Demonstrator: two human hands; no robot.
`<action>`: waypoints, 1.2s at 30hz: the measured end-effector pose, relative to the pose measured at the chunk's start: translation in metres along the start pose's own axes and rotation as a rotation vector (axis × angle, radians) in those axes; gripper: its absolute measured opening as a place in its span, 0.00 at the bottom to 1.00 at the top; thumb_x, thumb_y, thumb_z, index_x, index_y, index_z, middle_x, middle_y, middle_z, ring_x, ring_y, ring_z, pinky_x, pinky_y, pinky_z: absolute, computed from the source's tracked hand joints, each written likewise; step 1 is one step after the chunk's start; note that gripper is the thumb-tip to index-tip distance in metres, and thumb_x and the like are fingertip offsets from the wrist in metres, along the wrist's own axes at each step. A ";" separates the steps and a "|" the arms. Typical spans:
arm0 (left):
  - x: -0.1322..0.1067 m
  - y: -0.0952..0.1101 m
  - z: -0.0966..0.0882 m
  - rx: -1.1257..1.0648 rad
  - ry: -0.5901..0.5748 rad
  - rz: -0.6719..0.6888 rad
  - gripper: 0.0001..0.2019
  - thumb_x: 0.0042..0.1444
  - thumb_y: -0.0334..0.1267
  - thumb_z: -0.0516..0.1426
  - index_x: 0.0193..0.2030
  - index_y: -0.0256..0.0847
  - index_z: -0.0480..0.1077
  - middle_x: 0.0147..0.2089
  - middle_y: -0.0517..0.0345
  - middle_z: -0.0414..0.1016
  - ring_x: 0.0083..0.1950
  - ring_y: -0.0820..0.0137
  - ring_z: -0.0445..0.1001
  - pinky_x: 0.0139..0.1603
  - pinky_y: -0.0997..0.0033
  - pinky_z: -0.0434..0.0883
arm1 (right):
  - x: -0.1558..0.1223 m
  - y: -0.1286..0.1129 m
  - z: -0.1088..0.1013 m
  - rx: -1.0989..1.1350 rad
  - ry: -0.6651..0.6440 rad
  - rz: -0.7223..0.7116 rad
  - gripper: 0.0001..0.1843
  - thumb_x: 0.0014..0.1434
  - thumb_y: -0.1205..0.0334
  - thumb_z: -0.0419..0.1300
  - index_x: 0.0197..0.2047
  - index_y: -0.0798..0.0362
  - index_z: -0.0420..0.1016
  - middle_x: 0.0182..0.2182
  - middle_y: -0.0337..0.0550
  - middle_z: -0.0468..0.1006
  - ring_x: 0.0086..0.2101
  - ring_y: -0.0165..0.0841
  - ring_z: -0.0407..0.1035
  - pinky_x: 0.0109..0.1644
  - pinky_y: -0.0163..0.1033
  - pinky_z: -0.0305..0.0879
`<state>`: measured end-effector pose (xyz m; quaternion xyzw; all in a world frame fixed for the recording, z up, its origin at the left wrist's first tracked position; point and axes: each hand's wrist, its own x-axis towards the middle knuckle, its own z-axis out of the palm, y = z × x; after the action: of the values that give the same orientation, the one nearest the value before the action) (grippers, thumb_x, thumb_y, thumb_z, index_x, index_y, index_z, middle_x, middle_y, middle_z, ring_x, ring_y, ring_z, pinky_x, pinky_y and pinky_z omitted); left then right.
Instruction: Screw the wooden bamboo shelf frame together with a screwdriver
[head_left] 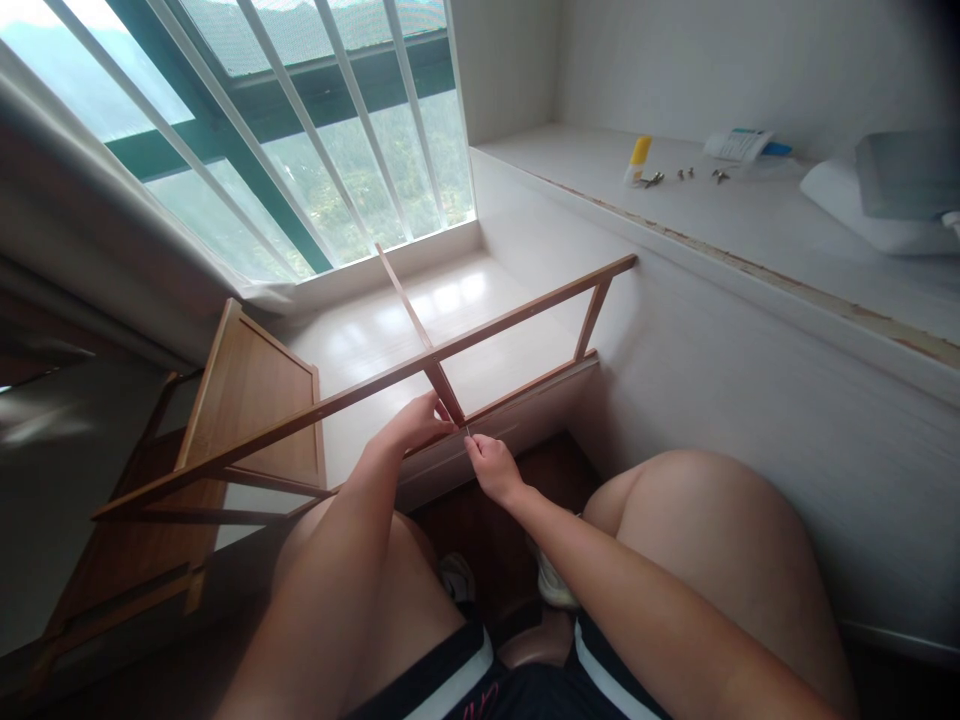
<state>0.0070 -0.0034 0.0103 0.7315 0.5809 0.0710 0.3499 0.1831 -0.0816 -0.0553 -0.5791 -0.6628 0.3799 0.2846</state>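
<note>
The left hand [416, 420] has its fingers curled on the short middle bar [445, 390] of the wooden frame [525, 311] by the white window ledge [472, 290], and the right hand [495, 468] pinches a thin metal stick [468, 432] close to that bar's near end.

White ledge [750, 218] bearing screws [655, 180], yellow-capped tube [640, 153], packet [739, 146]

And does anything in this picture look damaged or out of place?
Yes: the white ledge's front edge, at right, looks chipped, with rough brownish patches along its pale surface. Nothing else stands out clearly.
</note>
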 end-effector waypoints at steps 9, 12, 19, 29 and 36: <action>-0.004 0.005 -0.004 0.038 0.002 -0.009 0.18 0.44 0.43 0.63 0.44 0.41 0.74 0.40 0.56 0.78 0.37 0.65 0.75 0.37 0.70 0.69 | -0.002 -0.016 -0.014 -0.418 -0.078 0.065 0.25 0.69 0.50 0.40 0.38 0.51 0.74 0.33 0.50 0.79 0.32 0.40 0.72 0.34 0.38 0.55; -0.004 0.006 -0.004 0.051 0.005 -0.007 0.19 0.44 0.44 0.63 0.44 0.42 0.73 0.39 0.56 0.78 0.36 0.65 0.75 0.35 0.71 0.68 | -0.001 -0.018 -0.021 -0.454 -0.103 0.037 0.24 0.69 0.50 0.41 0.39 0.51 0.75 0.33 0.51 0.79 0.33 0.41 0.73 0.35 0.40 0.57; -0.004 0.009 -0.006 0.065 -0.003 -0.032 0.19 0.43 0.45 0.64 0.43 0.43 0.74 0.39 0.57 0.78 0.35 0.66 0.75 0.32 0.71 0.67 | 0.008 -0.002 -0.023 -0.099 -0.090 -0.028 0.20 0.66 0.51 0.48 0.27 0.52 0.68 0.25 0.44 0.73 0.28 0.35 0.67 0.32 0.38 0.52; -0.003 0.005 -0.003 0.052 0.028 -0.031 0.19 0.42 0.45 0.64 0.42 0.42 0.74 0.38 0.58 0.78 0.34 0.67 0.75 0.32 0.71 0.67 | 0.001 0.008 -0.004 1.217 -0.485 0.372 0.24 0.59 0.41 0.55 0.26 0.50 0.53 0.17 0.29 0.53 0.18 0.26 0.53 0.21 0.31 0.47; -0.001 0.003 -0.003 0.035 0.021 -0.025 0.19 0.42 0.44 0.64 0.42 0.41 0.73 0.38 0.58 0.78 0.34 0.67 0.75 0.33 0.71 0.68 | 0.000 0.006 -0.006 1.488 -0.542 0.466 0.25 0.59 0.46 0.59 0.23 0.51 0.51 0.16 0.29 0.53 0.18 0.25 0.51 0.21 0.31 0.44</action>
<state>0.0072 -0.0034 0.0144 0.7294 0.5949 0.0640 0.3316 0.1919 -0.0807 -0.0569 -0.2500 -0.1463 0.8955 0.3378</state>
